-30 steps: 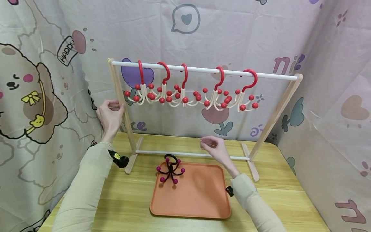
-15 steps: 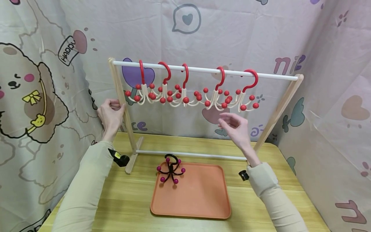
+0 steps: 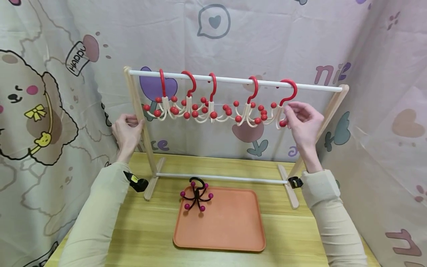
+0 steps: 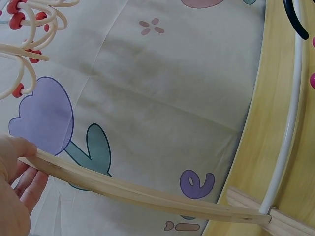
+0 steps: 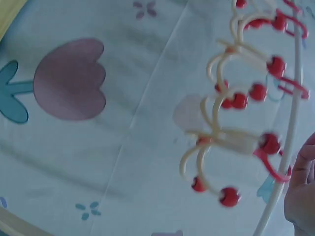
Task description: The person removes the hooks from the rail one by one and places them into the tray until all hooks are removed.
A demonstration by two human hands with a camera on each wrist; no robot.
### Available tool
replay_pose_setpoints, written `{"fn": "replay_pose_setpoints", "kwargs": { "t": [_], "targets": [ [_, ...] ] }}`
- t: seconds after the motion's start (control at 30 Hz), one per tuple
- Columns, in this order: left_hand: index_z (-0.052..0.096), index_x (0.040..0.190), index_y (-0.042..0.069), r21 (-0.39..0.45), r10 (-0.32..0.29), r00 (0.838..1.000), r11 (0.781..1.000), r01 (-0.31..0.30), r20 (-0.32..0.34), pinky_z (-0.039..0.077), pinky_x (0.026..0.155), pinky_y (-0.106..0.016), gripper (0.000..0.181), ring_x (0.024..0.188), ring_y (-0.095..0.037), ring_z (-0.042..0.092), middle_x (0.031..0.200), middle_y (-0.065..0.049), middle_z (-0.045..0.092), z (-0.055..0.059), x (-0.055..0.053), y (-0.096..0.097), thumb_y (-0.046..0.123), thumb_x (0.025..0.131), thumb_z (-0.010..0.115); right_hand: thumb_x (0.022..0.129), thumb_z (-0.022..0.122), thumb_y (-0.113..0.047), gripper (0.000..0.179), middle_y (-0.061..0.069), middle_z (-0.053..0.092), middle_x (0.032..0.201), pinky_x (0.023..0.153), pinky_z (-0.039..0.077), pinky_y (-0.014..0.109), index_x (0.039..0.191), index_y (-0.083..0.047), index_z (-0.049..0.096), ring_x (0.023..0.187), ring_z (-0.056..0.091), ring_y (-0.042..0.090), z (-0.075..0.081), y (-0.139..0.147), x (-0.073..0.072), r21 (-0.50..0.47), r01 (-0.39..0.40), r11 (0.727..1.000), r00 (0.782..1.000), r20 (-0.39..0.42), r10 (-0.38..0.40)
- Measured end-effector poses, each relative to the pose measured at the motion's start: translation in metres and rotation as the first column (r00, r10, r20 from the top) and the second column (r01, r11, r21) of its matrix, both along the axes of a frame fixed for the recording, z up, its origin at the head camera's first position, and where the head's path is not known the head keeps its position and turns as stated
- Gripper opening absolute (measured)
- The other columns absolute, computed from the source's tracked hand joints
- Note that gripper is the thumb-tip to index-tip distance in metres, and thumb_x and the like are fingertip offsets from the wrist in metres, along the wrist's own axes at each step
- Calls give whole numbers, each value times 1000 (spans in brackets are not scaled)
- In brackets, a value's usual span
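My left hand (image 3: 127, 134) pinches the left wooden post (image 3: 147, 142) of a small clothes rack, fingers behind it and thumb on the near side in the left wrist view. Several cream hangers with red hooks and red ball tips hang from its white rail (image 3: 227, 79). Beside the rightmost hanger (image 3: 295, 91) is my right hand (image 3: 306, 124), fingers loosely bent, fingertips overlapping the hanger's body in the head view; contact cannot be told. At the right wrist view's edge, the same hand (image 5: 302, 191) appears close to a red hook (image 5: 268, 164).
A black hanger (image 3: 197, 194) with magenta ball tips lies on the orange tray's (image 3: 230, 226) back left corner. The rack's lower white bar (image 3: 220, 178) runs behind the tray on the wooden table (image 3: 150, 226). Patterned curtains (image 3: 213, 48) enclose the back and sides.
My right hand has moved up and to the right, from above the tray to the rightmost hanger. The left hand keeps its grip on the post.
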State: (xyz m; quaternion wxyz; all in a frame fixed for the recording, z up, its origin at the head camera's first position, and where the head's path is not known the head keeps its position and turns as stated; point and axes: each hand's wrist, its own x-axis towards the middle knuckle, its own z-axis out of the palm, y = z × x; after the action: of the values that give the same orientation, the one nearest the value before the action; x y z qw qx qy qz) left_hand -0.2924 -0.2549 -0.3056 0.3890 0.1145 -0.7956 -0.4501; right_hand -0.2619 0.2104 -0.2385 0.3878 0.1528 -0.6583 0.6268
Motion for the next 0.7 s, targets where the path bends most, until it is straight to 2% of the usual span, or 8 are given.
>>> {"fn": "replay_pose_setpoints", "kwargs": {
  "t": [0.17,0.33,0.53,0.7],
  "targets": [
    [68,109,-1,7,2,1000,1000,-2,5,41,103,-35,29,64,18,43,105,-23,74,-1,0,0,17,88,75,90,74,-14,34,-9,69,84,57,50,12,120,0,68,61,65,4,11,10,-11,2,83,997,992,98,-83],
    [68,110,-1,6,5,1000,1000,-5,8,40,105,-37,29,65,17,43,105,-22,74,-1,-1,-1,17,88,75,89,76,-23,41,-14,66,85,63,53,12,127,-10,66,63,65,0,18,11,-21,73,138,988,968,201,-150],
    [68,111,-1,0,-1,1000,1000,1,5,43,103,-37,29,62,20,42,106,-23,75,-1,-1,-1,17,88,75,91,74,-24,36,-14,64,86,60,52,12,122,-7,69,63,65,0,24,11,-25,118,146,982,958,231,-171],
    [68,111,-2,-9,-2,1000,1000,2,4,44,101,-36,30,63,20,42,106,-23,75,0,-1,-1,17,89,74,92,73,-23,32,-16,66,91,65,53,10,119,-6,70,72,66,-1,26,14,-25,139,167,976,952,234,-196]
  ]
}}
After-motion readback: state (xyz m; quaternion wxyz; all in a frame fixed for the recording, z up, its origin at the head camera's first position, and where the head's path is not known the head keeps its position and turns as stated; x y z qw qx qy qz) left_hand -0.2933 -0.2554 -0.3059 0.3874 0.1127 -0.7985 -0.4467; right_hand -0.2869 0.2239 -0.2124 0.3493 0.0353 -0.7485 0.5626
